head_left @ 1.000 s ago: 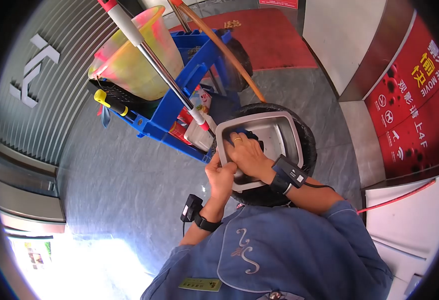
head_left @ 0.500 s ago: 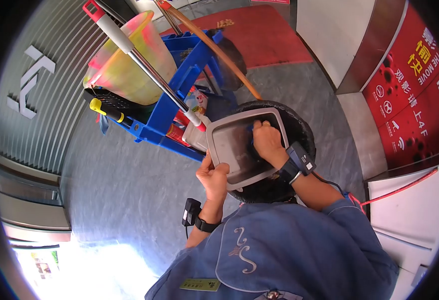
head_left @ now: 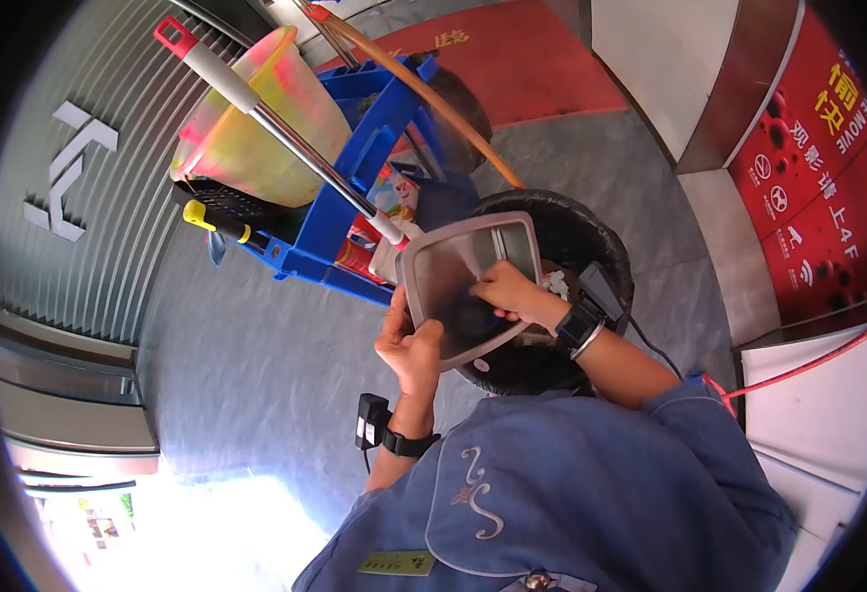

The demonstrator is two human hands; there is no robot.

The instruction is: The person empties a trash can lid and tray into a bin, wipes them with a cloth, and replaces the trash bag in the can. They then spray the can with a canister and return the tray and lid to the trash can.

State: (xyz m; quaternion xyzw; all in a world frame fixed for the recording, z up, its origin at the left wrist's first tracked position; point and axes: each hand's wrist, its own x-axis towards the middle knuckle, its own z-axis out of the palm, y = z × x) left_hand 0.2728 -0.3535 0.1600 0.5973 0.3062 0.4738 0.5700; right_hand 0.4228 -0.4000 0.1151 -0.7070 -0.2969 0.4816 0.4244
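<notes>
A grey rectangular plastic bin (head_left: 433,247) is tilted with its opening towards me, above a round trash can lined with a black bag (head_left: 591,222). My left hand (head_left: 411,350) is closed on the bin's left rim, thumb on the near side. Inside the bin, my right hand (head_left: 512,294) is closed round a dark blue cloth (head_left: 475,314) pressed near the inner wall; the cloth is blurred and partly hidden by the fingers. Some pale litter (head_left: 556,284) shows in the trash can beside my right wrist.
A blue cleaning cart (head_left: 325,232) stands ahead to the left, carrying a yellow-pink bucket (head_left: 265,138). A mop handle (head_left: 285,128) slants across it, and a wooden pole (head_left: 423,94) leans towards the trash can. Red mat (head_left: 522,64) behind; white wall panel at right (head_left: 808,395).
My right hand has moved down and left inside the bin, with the cloth. The bin has shifted slightly left, uncovering more of the trash can and its litter.
</notes>
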